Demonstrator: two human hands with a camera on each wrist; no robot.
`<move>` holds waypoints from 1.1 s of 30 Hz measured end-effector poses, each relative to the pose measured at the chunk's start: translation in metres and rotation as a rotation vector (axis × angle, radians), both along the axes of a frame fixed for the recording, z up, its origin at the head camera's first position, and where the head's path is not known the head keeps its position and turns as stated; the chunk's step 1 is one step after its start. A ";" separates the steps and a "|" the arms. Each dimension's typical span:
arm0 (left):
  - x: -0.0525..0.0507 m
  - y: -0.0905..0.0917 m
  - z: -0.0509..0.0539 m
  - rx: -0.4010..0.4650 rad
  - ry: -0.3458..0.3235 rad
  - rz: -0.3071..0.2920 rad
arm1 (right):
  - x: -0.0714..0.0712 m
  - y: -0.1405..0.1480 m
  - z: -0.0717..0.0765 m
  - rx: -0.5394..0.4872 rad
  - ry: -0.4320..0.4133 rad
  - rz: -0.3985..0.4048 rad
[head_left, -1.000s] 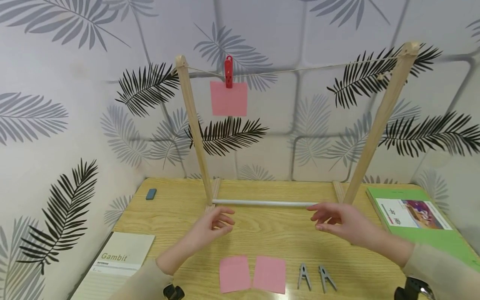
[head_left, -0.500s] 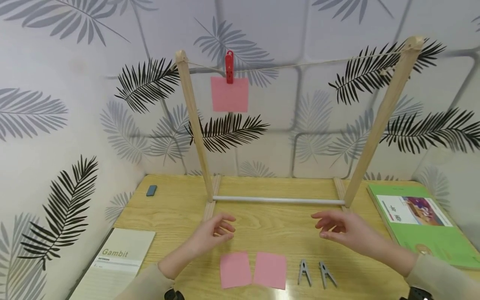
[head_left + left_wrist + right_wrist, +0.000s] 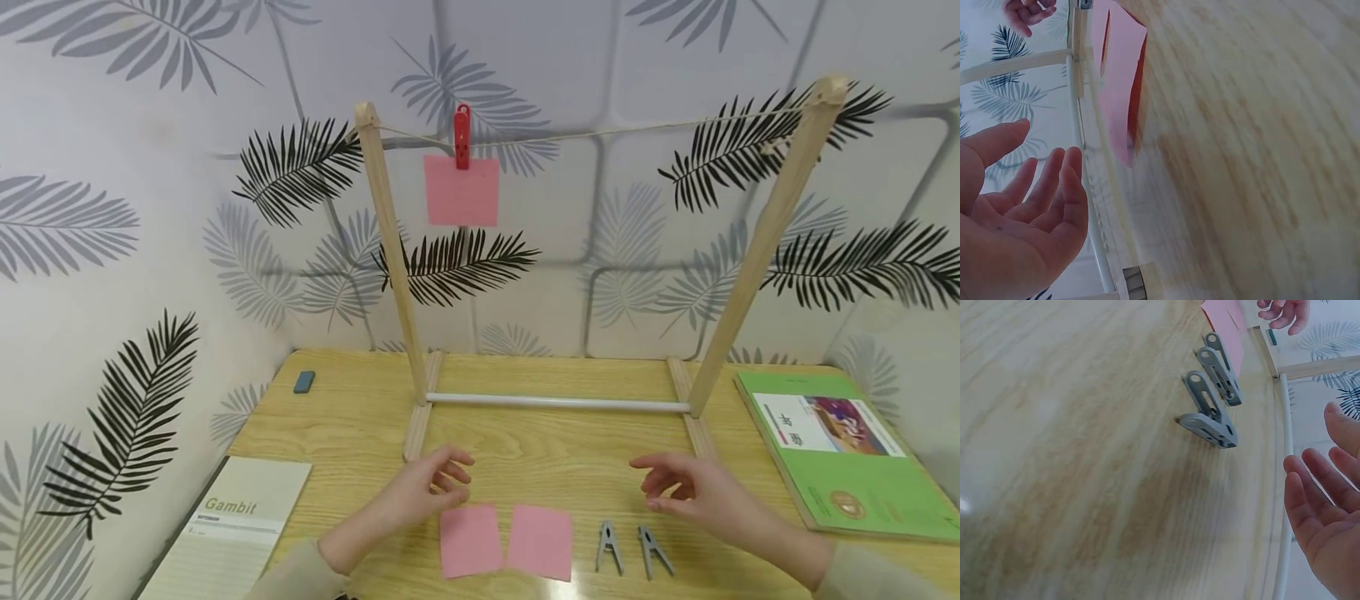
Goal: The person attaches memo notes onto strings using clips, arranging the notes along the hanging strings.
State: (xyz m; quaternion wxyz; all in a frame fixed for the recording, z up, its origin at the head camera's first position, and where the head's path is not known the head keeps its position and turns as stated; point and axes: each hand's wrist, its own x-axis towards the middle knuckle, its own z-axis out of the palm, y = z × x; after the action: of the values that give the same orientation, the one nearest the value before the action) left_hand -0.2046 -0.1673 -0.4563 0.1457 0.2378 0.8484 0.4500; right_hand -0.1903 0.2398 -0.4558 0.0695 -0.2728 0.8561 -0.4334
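My left hand [image 3: 429,490] hovers over the table, fingers loosely bent and holding nothing, by the left of two pink paper squares [image 3: 470,542]. The right pink paper square [image 3: 540,543] lies beside it. My right hand [image 3: 692,487], also empty with relaxed fingers, is above and to the right of two grey clothespins, the left clothespin [image 3: 609,547] and the right clothespin [image 3: 655,552]. In the right wrist view both clothespins lie on the wood beyond the fingers. A red clothespin [image 3: 462,137] holds a third pink paper [image 3: 462,193] on the string [image 3: 585,135].
The string spans a wooden frame's left post [image 3: 390,250] and right post [image 3: 768,250], joined low down by a white rod [image 3: 558,402]. A notebook [image 3: 232,525] lies left, a green book [image 3: 847,458] right, and a small blue-grey block [image 3: 303,382] at the back left.
Both hands have come down and back toward the paper squares and clothespins, still empty. The head view has tilted slightly. The papers and clothespins stay in place.
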 end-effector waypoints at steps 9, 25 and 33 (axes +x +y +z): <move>0.006 -0.005 -0.007 -0.051 0.015 0.007 | 0.010 0.008 -0.014 0.036 0.041 -0.043; 0.016 -0.008 -0.014 -0.150 0.023 0.041 | 0.023 0.019 -0.028 0.192 0.051 -0.083; 0.016 -0.008 -0.016 -0.188 0.060 0.057 | 0.024 0.021 -0.034 0.248 0.055 -0.062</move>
State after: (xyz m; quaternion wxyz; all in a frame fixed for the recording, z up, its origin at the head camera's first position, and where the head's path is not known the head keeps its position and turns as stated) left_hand -0.1885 -0.1749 -0.4724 0.1290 0.2122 0.8973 0.3650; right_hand -0.1665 0.2613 -0.4899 0.0658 -0.2472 0.9128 -0.3184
